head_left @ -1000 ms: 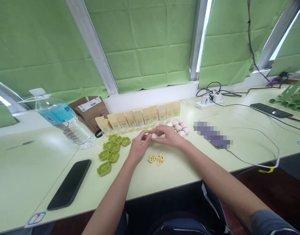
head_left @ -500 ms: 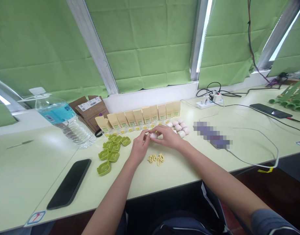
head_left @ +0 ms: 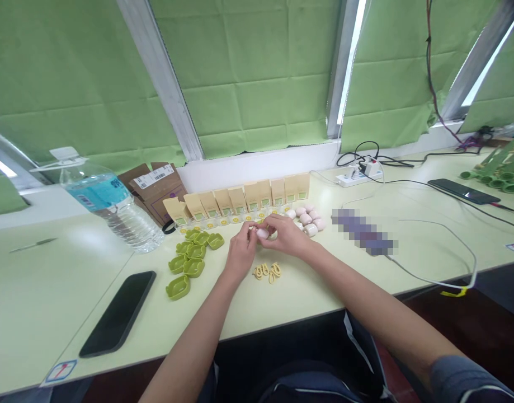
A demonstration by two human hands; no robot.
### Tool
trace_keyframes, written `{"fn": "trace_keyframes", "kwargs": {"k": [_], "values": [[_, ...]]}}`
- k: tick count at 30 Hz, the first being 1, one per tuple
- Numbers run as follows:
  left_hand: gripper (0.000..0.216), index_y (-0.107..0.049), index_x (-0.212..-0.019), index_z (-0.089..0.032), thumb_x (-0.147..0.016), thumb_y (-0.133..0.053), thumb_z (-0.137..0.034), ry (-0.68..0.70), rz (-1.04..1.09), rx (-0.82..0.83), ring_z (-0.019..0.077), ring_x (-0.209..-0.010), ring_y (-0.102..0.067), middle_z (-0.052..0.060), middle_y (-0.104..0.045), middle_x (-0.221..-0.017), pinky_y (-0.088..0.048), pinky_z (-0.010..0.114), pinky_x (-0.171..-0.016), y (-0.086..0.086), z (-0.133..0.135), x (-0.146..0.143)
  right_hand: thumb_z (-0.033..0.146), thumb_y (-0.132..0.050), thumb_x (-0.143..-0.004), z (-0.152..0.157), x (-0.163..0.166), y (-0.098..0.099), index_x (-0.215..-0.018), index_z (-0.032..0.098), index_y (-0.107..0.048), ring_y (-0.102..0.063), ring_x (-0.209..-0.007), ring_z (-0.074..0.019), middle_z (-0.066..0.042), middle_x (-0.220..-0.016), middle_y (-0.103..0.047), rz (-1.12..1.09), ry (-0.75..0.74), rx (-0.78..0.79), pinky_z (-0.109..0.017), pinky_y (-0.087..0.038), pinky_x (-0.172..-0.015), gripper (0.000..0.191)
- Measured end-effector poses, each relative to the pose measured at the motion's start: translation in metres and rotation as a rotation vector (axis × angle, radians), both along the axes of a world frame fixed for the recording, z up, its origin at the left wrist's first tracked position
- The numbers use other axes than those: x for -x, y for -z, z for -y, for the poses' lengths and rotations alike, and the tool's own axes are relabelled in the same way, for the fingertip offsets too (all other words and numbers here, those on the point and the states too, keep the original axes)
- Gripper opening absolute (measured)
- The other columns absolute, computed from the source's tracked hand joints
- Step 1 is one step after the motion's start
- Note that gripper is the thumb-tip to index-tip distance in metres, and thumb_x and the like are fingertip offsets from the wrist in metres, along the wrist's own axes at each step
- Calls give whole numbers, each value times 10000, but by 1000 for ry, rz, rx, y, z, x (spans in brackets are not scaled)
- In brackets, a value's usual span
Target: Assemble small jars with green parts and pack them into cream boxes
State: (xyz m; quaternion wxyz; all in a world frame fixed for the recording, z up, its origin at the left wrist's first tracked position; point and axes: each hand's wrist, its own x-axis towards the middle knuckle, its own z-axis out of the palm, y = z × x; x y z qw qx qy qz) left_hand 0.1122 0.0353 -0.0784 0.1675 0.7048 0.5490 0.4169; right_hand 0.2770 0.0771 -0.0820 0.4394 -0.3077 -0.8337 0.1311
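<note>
Grip state: two-handed. The right hand [head_left: 285,235] grasps a small, pale pink, rounded, glossy piece [head_left: 263,233] between thumb and curled fingers. The left hand [head_left: 241,246] has its thumb and fingertips brought together on the piece's left end. The piece is located between the two sets of fingertips, above the pale cream-green tabletop [head_left: 307,285]. Exact contact of each fingertip is hidden, and any smaller part inside the grip cannot be made out.

Items around the grip:
- Right and slightly beyond: a cluster of loose, pale pink and off-white, rounded pieces [head_left: 306,218], near the right hand.
- Left: a group of olive-green, shallow, shaped trays [head_left: 195,251], apart from the left hand.
- Directly nearer the wearer: a small pile of yellow, looped pieces [head_left: 267,272], touched by neither hand.
- Beyond: a row of cream, upright cards [head_left: 252,197] with small clear parts at their feet.
- Farther left and nearer the wearer: a black, flat phone [head_left: 117,313].

Step in hand, as judged: fingertip handling of one piece, with both hands engaged. The next move calls for steady support: if either hand is to be freed, the other must retain the piece, using light fingertip pressure, since the smooth, rounded surface may slip.
</note>
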Motion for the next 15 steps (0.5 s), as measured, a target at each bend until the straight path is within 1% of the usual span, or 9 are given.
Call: {"fn": "trace_keyframes", "kwargs": {"k": [4, 8, 15], "values": [[259, -605, -1048, -244, -995, -400, -394, 8, 10, 10, 179, -772, -650, 7, -718, -915, -462, 289, -727, 0, 1, 1, 239, -674, -798, 0, -1, 0, -793, 201, -623, -551, -688, -150, -10, -751, -602, -1, 11, -1, -275, -442, -668, 64], [253, -603, -1062, -247, -988, -427, -413, 31, 42, 17, 181, -814, -671, 6, -726, -937, -473, 292, -755, 2, -1, 3, 276, -689, -821, 0, -2, 0, -775, 200, -655, -558, -680, -150, -16, -740, -617, 11, -2, 10, -277, -445, -664, 95], [265, -592, -1059, -243, -992, -422, -434, 47, 90, 63, 184, -846, -671, 9, -723, -952, -467, 303, -772, 3, -2, 7, 332, -697, -862, -2, -4, 4, -853, 206, -731, -608, -710, -155, -41, -803, -662, 16, -21, 3, -286, -473, -698, 130]]}}
